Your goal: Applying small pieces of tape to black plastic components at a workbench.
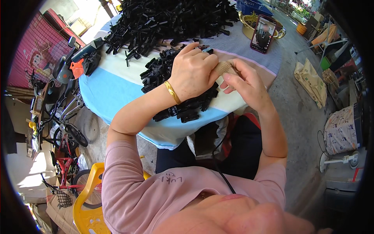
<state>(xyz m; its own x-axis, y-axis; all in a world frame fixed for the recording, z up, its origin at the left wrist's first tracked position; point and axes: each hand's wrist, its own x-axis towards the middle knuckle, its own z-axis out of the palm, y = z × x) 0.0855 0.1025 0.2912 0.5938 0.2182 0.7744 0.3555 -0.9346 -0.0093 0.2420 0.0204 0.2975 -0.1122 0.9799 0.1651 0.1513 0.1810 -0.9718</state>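
My left hand [194, 73], with a gold bangle [172, 92] at the wrist, is held above a heap of small black plastic pieces [159, 72] on the table. Its fingers are curled, and what they hold is hidden. Close against it, my right hand [249, 84] pinches a tan, cloth-like strip [225, 68] between thumb and fingers. The strip lies where the two hands meet; whether it is loose or wrapped round a finger I cannot tell. Below the hands, the black heap reaches toward the table's near edge.
A much larger pile of black pieces [171, 19] covers the table's far side. At the far right a phone [263, 34] leans upright against a gold-coloured basin [247, 28]. The striped tablecloth [105, 91] hangs over the edge. A yellow chair [87, 195] stands at lower left.
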